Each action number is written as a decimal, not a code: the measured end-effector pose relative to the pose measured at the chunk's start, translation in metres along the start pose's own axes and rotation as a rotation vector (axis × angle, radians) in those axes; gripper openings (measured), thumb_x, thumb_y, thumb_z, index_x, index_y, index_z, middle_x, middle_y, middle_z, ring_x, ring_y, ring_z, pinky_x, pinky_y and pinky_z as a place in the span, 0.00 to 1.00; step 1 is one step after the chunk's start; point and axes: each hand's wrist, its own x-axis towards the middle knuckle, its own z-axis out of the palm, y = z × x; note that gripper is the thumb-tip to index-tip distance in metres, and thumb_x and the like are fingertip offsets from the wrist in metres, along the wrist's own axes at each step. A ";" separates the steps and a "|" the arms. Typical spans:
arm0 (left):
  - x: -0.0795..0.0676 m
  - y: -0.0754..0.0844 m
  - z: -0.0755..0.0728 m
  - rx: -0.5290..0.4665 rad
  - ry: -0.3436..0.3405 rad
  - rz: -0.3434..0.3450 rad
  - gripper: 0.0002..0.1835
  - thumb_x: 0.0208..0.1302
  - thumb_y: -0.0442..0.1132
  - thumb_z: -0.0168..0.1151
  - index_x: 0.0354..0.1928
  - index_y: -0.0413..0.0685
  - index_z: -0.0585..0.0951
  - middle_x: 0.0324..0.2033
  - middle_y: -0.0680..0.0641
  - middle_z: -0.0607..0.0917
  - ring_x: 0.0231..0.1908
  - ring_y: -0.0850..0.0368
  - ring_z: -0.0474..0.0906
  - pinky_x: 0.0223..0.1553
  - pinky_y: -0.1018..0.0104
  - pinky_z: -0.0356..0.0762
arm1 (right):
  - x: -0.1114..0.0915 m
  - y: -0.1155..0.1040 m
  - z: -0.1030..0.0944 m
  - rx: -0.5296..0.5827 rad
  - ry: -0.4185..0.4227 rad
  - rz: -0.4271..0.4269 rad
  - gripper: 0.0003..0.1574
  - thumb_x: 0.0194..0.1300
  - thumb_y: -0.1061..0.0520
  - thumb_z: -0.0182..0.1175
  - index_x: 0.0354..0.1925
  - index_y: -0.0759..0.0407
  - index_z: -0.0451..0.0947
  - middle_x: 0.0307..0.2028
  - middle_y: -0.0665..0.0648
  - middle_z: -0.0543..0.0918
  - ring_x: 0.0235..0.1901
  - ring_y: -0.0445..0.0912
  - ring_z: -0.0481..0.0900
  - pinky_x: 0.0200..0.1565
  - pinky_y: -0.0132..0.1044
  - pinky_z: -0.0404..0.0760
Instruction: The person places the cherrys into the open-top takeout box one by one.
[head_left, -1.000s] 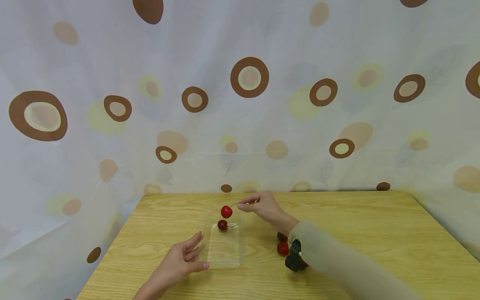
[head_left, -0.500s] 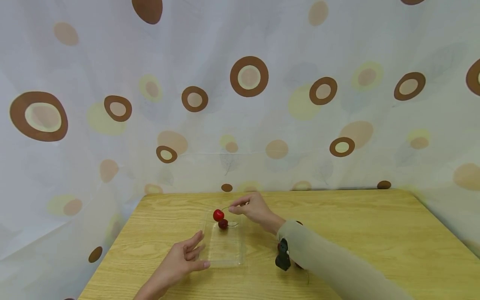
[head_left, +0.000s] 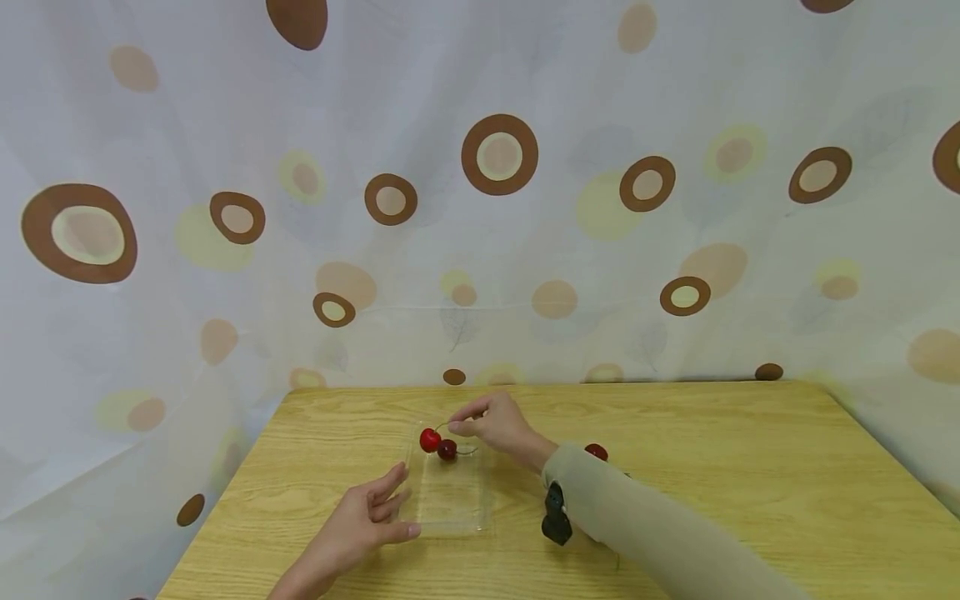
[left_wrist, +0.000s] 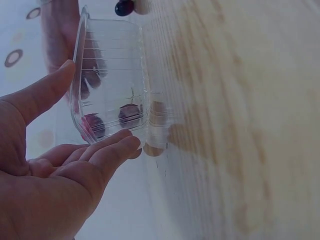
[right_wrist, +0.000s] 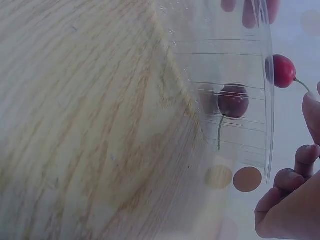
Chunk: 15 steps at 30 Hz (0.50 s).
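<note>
A clear plastic box [head_left: 450, 508] stands on the wooden table, with a dark red cherry [head_left: 447, 450] lying inside near its far end. My right hand [head_left: 501, 423] pinches the stem of a brighter red cherry [head_left: 430, 440], which hangs at the box's far left, level with the rim in the right wrist view. My left hand [head_left: 358, 518] is at the box's near left side, thumb and fingers spread. In the left wrist view the left fingers [left_wrist: 115, 150] lie along the box wall; whether they press on it I cannot tell.
Right of the box, another cherry [head_left: 596, 452] shows behind the right sleeve [head_left: 622, 508], which hides part of the table. A black wrist device [head_left: 556, 517] sits on the right wrist. Behind the table [head_left: 720, 450] hangs a patterned curtain [head_left: 570, 233].
My right hand has moved left and slightly down, bringing the bright cherry from above the dark one to its left side. My left hand has stayed in place.
</note>
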 end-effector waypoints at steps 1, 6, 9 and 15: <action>0.000 0.000 0.000 -0.001 0.001 0.000 0.51 0.68 0.36 0.74 0.80 0.26 0.51 0.78 0.27 0.53 0.74 0.27 0.58 0.64 0.48 0.77 | 0.000 0.000 0.001 -0.010 0.003 0.000 0.05 0.67 0.58 0.75 0.39 0.59 0.94 0.43 0.52 0.88 0.41 0.46 0.77 0.43 0.40 0.77; 0.000 0.001 0.000 -0.012 0.003 0.005 0.51 0.68 0.35 0.75 0.80 0.25 0.51 0.78 0.27 0.54 0.74 0.27 0.58 0.64 0.48 0.76 | 0.002 -0.002 0.005 -0.055 0.011 -0.020 0.05 0.66 0.58 0.76 0.37 0.59 0.94 0.46 0.54 0.90 0.51 0.49 0.81 0.54 0.47 0.80; 0.000 0.001 0.000 -0.009 0.003 0.005 0.51 0.68 0.35 0.75 0.80 0.25 0.51 0.78 0.26 0.54 0.74 0.27 0.58 0.64 0.49 0.77 | 0.003 -0.002 0.008 -0.086 0.012 -0.031 0.04 0.65 0.59 0.76 0.36 0.58 0.94 0.46 0.54 0.90 0.50 0.50 0.81 0.53 0.48 0.81; 0.000 -0.001 0.000 -0.002 -0.001 0.010 0.51 0.68 0.36 0.75 0.80 0.24 0.51 0.78 0.25 0.53 0.74 0.26 0.58 0.63 0.49 0.78 | 0.003 0.001 0.010 -0.268 0.034 -0.074 0.06 0.66 0.57 0.76 0.42 0.56 0.94 0.45 0.51 0.90 0.41 0.46 0.80 0.59 0.56 0.74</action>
